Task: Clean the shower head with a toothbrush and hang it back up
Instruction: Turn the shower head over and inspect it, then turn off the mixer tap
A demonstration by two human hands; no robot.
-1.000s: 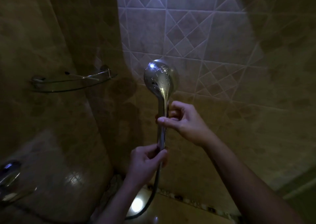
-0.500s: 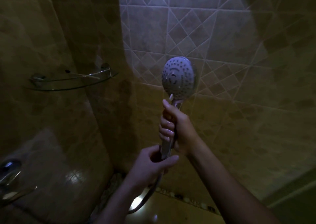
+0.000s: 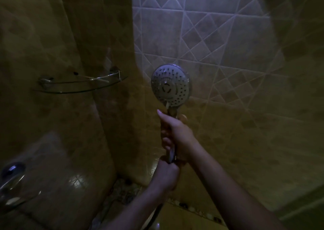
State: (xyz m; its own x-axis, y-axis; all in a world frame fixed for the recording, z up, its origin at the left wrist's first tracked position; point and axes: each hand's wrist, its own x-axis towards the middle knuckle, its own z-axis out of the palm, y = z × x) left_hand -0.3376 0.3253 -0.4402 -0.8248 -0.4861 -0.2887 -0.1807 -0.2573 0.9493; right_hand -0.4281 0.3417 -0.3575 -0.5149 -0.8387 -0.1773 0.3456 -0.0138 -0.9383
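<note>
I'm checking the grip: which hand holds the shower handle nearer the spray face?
The right hand, wrapped round the handle just under the shower head; the left hand grips the handle's bottom end.

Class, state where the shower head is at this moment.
The shower head is mid-frame in the head view, upright before the tiled wall, right of the glass shelf; the right hand grips its handle, the left hand just below.

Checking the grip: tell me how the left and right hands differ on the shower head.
The right hand grips the shower head high on its handle; the left hand grips its bottom end. The right hand has one digit pointing up; the left hand is a closed fist. Both curl round the handle.
</note>
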